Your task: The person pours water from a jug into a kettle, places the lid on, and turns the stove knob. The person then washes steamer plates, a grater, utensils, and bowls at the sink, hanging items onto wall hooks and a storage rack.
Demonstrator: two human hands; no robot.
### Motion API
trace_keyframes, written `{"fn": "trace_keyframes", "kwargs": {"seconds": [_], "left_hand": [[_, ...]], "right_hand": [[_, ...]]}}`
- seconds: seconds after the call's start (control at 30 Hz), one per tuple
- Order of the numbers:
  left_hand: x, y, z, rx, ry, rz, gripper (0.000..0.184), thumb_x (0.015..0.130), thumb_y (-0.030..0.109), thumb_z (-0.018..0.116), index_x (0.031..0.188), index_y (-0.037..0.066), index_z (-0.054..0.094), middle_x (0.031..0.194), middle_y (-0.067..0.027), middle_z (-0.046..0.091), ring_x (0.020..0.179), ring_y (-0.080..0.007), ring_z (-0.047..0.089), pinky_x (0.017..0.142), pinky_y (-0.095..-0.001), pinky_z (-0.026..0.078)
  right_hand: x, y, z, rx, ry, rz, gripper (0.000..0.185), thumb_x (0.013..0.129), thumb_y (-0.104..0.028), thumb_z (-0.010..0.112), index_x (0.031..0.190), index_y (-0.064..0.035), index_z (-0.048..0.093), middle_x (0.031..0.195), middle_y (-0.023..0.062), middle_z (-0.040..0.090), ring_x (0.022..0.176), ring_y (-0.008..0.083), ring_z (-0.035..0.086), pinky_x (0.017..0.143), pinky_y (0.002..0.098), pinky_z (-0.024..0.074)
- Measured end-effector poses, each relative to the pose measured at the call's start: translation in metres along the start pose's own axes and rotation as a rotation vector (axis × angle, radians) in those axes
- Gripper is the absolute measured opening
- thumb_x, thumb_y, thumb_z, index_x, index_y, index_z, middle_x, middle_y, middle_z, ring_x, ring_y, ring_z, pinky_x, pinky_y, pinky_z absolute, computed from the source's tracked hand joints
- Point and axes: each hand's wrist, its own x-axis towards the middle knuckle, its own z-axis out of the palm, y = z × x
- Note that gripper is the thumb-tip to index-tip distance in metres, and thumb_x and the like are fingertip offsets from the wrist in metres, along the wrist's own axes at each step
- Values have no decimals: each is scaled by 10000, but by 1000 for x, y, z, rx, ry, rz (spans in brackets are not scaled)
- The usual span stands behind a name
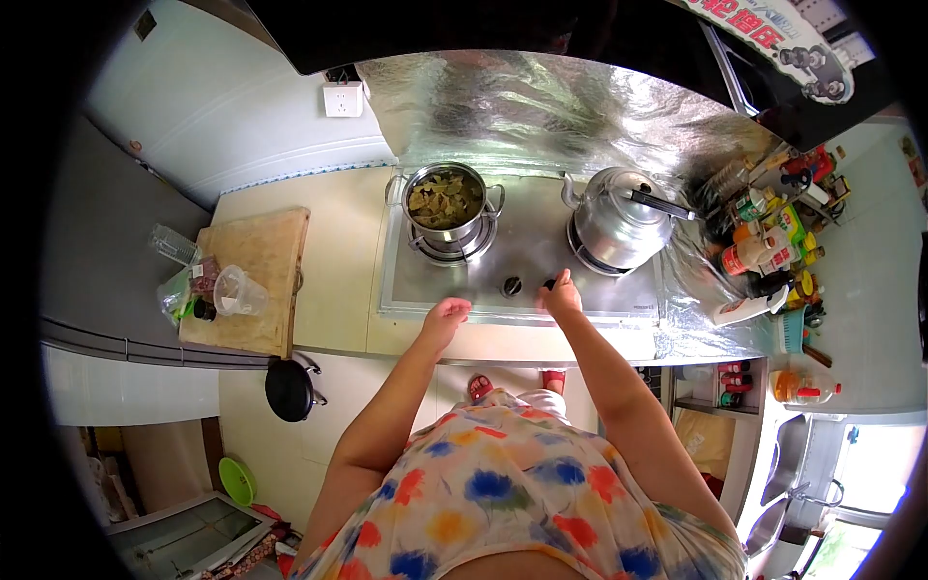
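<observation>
At the front of the steel gas stove (527, 251), my right hand (562, 295) has its fingers closed on the right control knob (550, 284), which they partly cover. The left control knob (511, 286) shows uncovered between my hands. My left hand (447, 317) hovers by the stove's front edge, holding nothing, its fingers loosely bent and apart. On the left burner stands a steel pot (435, 230) without a lid, with brown-green leaves (446, 198) in it. A metal kettle (619, 222) with a black handle sits on the right burner.
To the left lies a wooden board (271, 251) bearing a clear plastic cup (238, 292) and small packets. Bottles and seasonings (749, 253) crowd the right corner. A black round stool (289, 391) stands below the counter. The dark range hood (541, 29) overhangs the stove.
</observation>
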Motion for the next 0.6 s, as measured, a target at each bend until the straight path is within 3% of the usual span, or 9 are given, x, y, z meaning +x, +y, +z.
{"fn": "trace_keyframes", "kwargs": {"seconds": [0.6], "left_hand": [[1,0,3,15,5,-8,151,861,187,555,991,117,589,928,33,606,808,-76,524,705,-226,382]], "right_hand": [[1,1,-1,-38,-6,-42,633,739,-318,605,1210,-51,276,1167,203,483,1038,361,517,871,423,439]]}}
